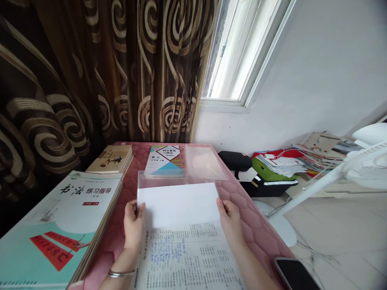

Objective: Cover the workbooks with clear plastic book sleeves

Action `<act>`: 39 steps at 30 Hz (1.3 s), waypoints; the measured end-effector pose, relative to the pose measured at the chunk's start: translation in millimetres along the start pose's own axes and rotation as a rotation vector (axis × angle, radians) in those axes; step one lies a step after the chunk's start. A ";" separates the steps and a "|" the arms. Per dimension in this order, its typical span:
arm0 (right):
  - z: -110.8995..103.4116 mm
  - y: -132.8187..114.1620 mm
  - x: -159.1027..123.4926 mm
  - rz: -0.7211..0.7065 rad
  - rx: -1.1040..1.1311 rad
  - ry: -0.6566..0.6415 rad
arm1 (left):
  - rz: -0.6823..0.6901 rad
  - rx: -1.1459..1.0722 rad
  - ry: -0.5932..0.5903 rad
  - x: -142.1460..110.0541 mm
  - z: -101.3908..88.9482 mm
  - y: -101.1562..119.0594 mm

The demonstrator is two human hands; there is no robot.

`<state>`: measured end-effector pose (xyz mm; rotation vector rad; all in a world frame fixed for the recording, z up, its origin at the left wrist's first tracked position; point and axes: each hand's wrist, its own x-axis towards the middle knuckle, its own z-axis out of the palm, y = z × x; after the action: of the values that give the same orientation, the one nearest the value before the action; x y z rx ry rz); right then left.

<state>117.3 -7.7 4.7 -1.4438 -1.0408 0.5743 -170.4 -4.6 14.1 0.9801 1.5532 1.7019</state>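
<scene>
My left hand (pixel 134 225) is closed on the left edge of a clear plastic book cover (pixel 178 178), its thumb on top. My right hand (pixel 230 219) pinches the right edge. A blank white sheet or book cover (pixel 181 203) lies against the plastic between my hands. Below it shows a printed page (pixel 190 257) with blue handwriting; how the two are joined is hidden. Just beyond lies a blue and white workbook (pixel 165 161). Beside it rests another clear plastic cover (pixel 204 162).
On the left stand a stack of large books (pixel 69 225) and a smaller stack (pixel 111 158). They lie on a pink quilted surface (pixel 254 225). A dark-screened phone (pixel 296 274) is at the lower right. A white fan (pixel 320 183) stands beyond the right edge.
</scene>
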 end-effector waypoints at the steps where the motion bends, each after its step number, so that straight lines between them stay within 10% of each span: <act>1: -0.4 -1.0 -0.9 0.027 0.051 -0.010 | 0.003 -0.001 0.003 -0.1 0.0 -0.4; 39: -1.3 8.0 -1.6 0.081 0.114 0.030 | -0.025 -0.030 -0.030 -8.1 0.2 1.4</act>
<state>119.7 -8.8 -3.1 -1.3946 -0.9147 0.6575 -165.8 -11.4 14.6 0.9624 1.5104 1.6809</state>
